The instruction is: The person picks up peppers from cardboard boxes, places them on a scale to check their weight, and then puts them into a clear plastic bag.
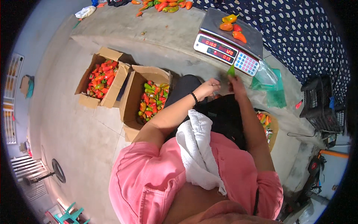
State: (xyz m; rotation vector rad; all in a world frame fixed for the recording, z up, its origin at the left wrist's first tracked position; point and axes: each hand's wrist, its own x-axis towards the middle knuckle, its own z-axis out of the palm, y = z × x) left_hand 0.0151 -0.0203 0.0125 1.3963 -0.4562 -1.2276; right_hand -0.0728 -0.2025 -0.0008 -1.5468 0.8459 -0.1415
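My right hand, in front of the weighing scale, has its fingers closed on a green pepper whose pointed tip sticks up. Beside it, to the left, my left hand is closed with curled fingertips; whatever they hold, if anything, is too blurred to make out. A dark beaded bracelet circles that wrist. Several red, orange and yellow peppers lie on the scale's metal pan. Left of my legs, an open cardboard box holds red and green peppers.
Another cardboard box of mostly red peppers stands farther left. Loose peppers lie on the concrete ledge. A green plastic bag is right of the scale, near black crates. One more pepper box sits beside my right arm.
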